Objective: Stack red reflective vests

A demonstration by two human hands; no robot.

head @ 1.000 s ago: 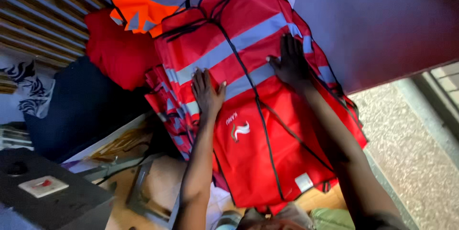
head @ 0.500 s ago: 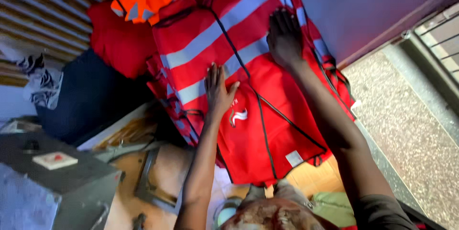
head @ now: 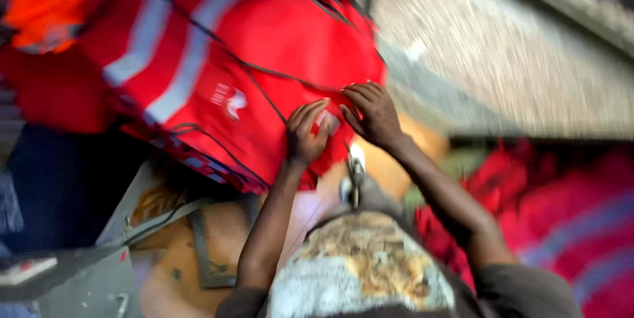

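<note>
Starting at the far left: an orange vest point(head: 46, 1) at the top corner, a dark blue cloth point(head: 59, 186) below it, both blurred. Next along, spread flat and filling the middle, the red vest point(head: 264, 47) with pale grey reflective bands and black edging, its lower hem reaching down toward the person. At that hem, the left hand point(head: 307, 134), thumb and fingers drawn together and pinched on a small white tag point(head: 328, 120) at the cloth's edge. Just beside it, touching the same hem, the right hand point(head: 373, 114), fingers curled with tips on the red fabric; cannot tell through the blur whether gripping or only pressing. Below the hands, a worn, rust-flecked machine top point(head: 360, 272). Further right, a heap of more red cloth point(head: 561, 212) under a speckled floor point(head: 495, 47). Looks like the tag-handling step – hands meeting on one spot of the hem. Calls next, by this reading, for a steady pinch and a taut edge – small, close fingertip work rather than any reach
</note>
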